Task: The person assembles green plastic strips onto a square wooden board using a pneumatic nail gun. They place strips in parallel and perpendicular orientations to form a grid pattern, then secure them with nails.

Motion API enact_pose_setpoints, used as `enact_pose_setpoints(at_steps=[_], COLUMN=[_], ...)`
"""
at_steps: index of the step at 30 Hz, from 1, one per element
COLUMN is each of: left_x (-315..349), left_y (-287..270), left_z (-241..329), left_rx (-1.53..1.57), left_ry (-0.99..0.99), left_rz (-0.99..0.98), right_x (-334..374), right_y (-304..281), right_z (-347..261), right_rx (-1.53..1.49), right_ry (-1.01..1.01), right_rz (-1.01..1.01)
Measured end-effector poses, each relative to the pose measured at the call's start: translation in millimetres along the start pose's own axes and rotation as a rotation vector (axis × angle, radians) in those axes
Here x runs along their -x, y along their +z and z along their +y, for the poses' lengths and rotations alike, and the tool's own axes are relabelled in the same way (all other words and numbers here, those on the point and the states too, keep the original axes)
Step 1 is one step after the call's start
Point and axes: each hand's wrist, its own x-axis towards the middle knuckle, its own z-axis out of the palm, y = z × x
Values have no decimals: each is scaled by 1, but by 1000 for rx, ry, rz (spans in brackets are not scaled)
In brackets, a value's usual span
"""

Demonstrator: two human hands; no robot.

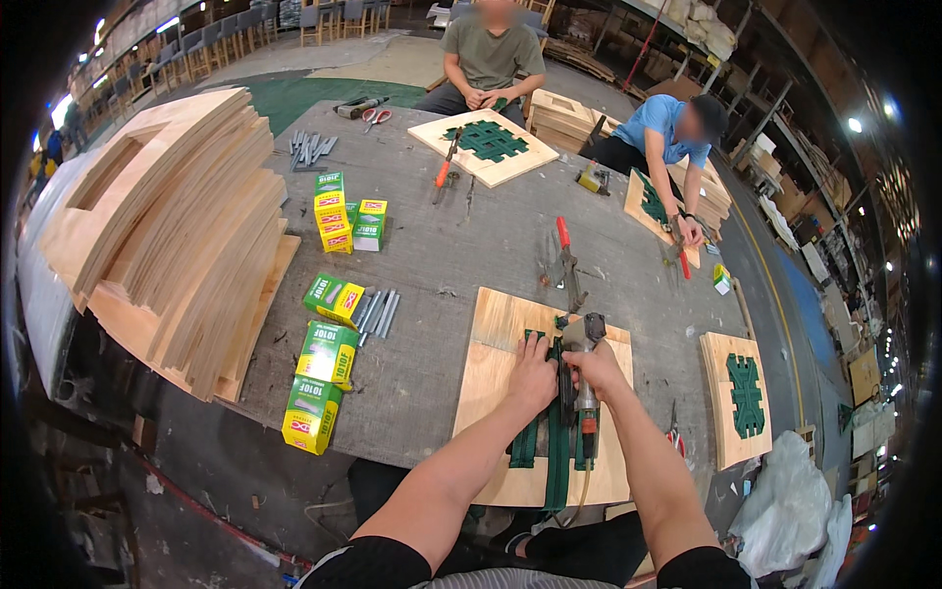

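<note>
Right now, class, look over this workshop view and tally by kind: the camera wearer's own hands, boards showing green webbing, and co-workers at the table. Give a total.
Wearer's hands: 2
Green-webbed boards: 4
Co-workers: 2
Total: 8

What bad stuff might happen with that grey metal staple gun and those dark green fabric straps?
The left hand presses the dark green fabric straps beside the grey metal staple gun in the right hand, so a finger might get hurt if the gun slipped. The straps could go crooked if they shifted on the pale, rectangular wooden board. The thin, pale hose trailing from the gun might snag on the board's edge.
</note>
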Motion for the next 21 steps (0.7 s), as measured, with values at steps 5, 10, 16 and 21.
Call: enact_pose_setpoints(at_steps=[5,10,16,21], left_x=[0,-1,-1,-1], left_y=[-2,-2,-1,-3], left_z=[2,1,6,-1], left_rx=[7,31,26,-6], left_ry=[-1,3,13,21], left_rz=[-15,4,14,33], right_x=[0,-5,-9,-5], right_y=[-7,-12,-26,-46], right_z=[1,0,3,13], right_rx=[20,11,22,-162], right_ry=[2,15,51,97], right_rz=[28,19,4,-14])
